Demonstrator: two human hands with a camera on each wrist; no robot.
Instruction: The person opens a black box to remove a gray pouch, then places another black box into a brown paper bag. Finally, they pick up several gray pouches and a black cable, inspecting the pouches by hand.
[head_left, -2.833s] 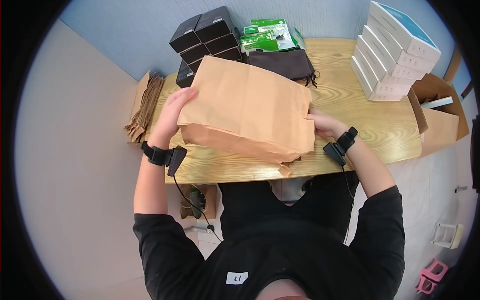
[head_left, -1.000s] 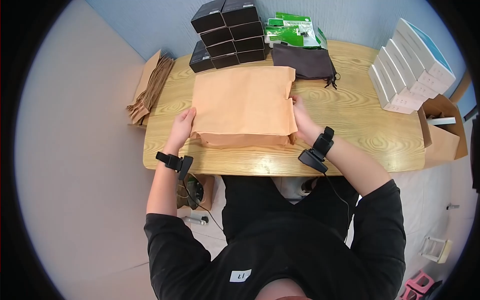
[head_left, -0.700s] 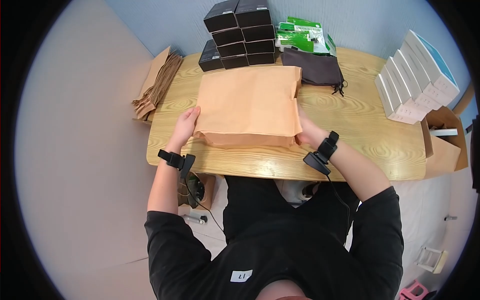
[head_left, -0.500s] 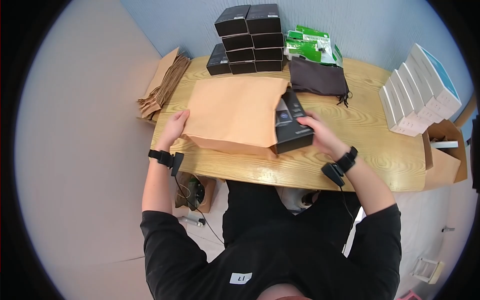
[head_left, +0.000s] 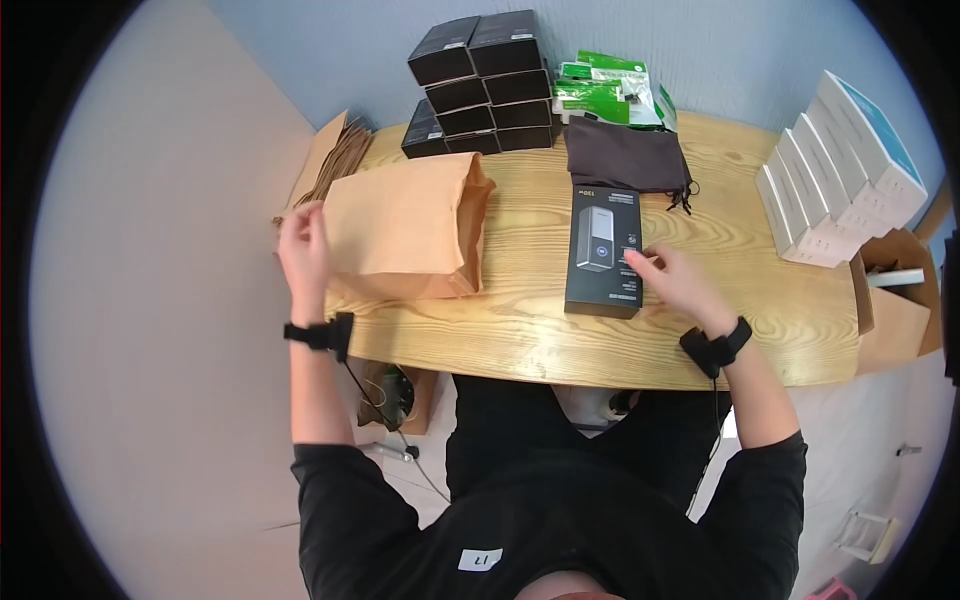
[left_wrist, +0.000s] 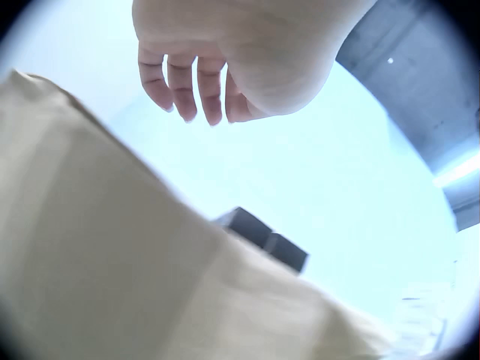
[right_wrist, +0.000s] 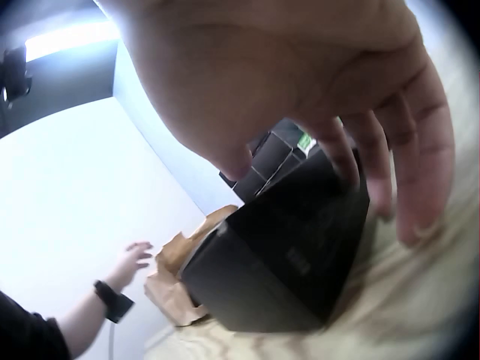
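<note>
A black printed box [head_left: 590, 285] with a picture of a silver device lies on the wooden table. My right hand [head_left: 683, 283] is at the box's right side, its thumb overlapping the box edge in the head view. Loosely bent fingers hang beside the box [right_wrist: 262, 270] in the right wrist view, not wrapped round it. To the left lies a brown paper bag [head_left: 390, 225], its mouth gaping toward the box. Raised beside the bag's far-left end is my left hand [head_left: 303, 255], fingers relaxed and apart from it, holding nothing in the left wrist view.
Stacked black boxes [head_left: 490, 95] stand at the back, beside green-and-white packets [head_left: 610, 85] and a dark drawstring pouch [head_left: 625, 155]. White boxes [head_left: 835, 165] are piled at the right. Folded paper bags [head_left: 335, 160] stand at the left edge. An open carton [head_left: 900, 310] is beyond the table's right edge.
My right hand has drawn the black box out of the paper bag and set it down to the right. My left hand has let go of the bag, which has shifted left.
</note>
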